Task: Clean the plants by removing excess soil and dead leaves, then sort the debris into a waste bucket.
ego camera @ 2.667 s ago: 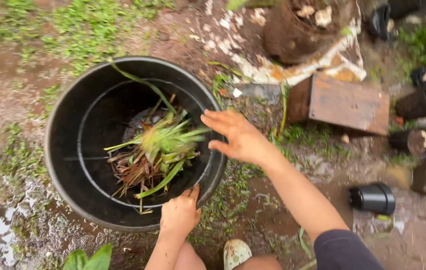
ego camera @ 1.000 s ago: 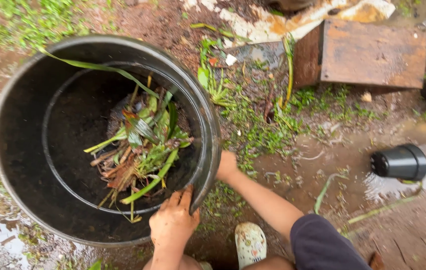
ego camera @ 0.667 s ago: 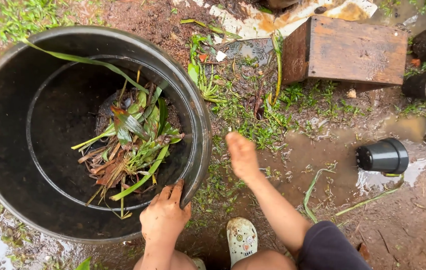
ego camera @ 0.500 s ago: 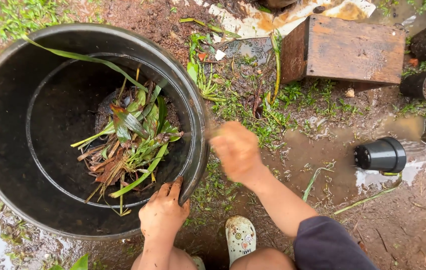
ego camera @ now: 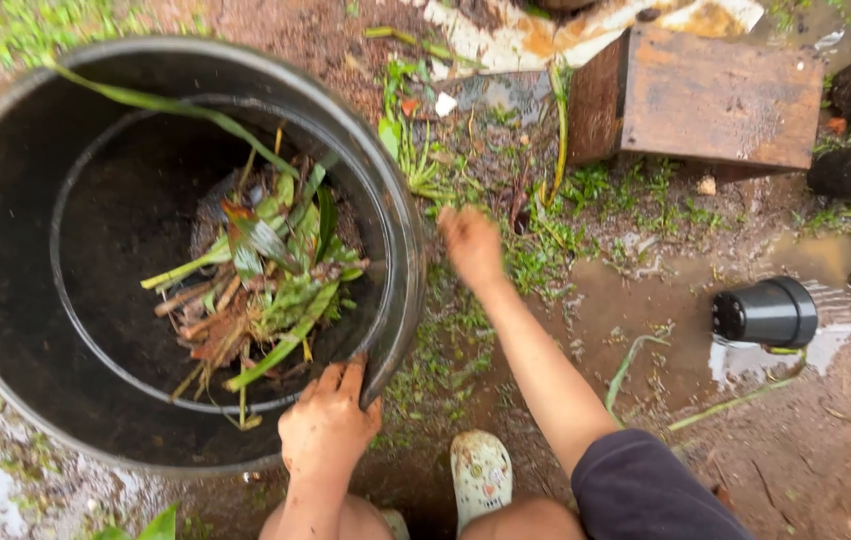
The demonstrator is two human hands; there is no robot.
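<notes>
Gripping tub rim, left hand

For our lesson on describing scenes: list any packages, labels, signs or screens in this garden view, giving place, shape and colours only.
None: no packages, labels, signs or screens show.
Only the black bucket of plant cuttings, a small black pot lying on its side and a rusty brown box are there.

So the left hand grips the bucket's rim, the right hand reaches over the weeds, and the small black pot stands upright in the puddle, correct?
Not quite. The head view shows the pot lying on its side. The left hand does grip the bucket rim, and the right hand reaches over the weeds.
</notes>
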